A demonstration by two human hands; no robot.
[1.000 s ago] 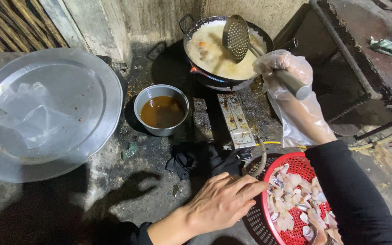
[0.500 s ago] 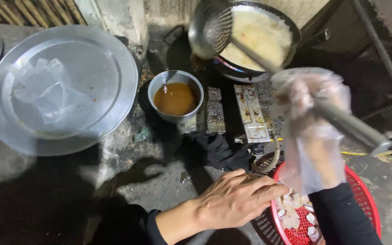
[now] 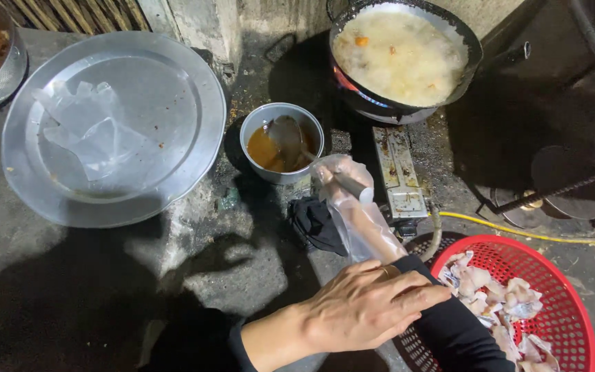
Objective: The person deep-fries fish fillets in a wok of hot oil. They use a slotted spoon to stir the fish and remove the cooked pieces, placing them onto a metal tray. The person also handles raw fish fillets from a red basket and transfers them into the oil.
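Note:
My right hand [image 3: 339,180], in a clear plastic glove, grips the handle of a metal skimmer ladle [image 3: 288,139]. The ladle's perforated head rests in a small metal bowl [image 3: 254,131] of brown liquid. My bare left hand [image 3: 365,303] lies fingers together on my right sleeve, by the rim of a red plastic basket [image 3: 559,275] of pale cut pieces. A black pan [image 3: 470,69] of bubbling pale oil sits on a lit burner at the top.
A large round metal tray [image 3: 194,138] with a crumpled clear glove [image 3: 91,131] lies at left. A metal container [image 3: 5,72] of fried pieces is at the top-left corner. A black cloth [image 3: 315,220] and a yellow hose [image 3: 518,231] lie on the grimy counter.
My right hand swung the ladle from over the pan, down and left, into the small bowl. The view shifted so the red basket shows more fully. My left hand stayed put.

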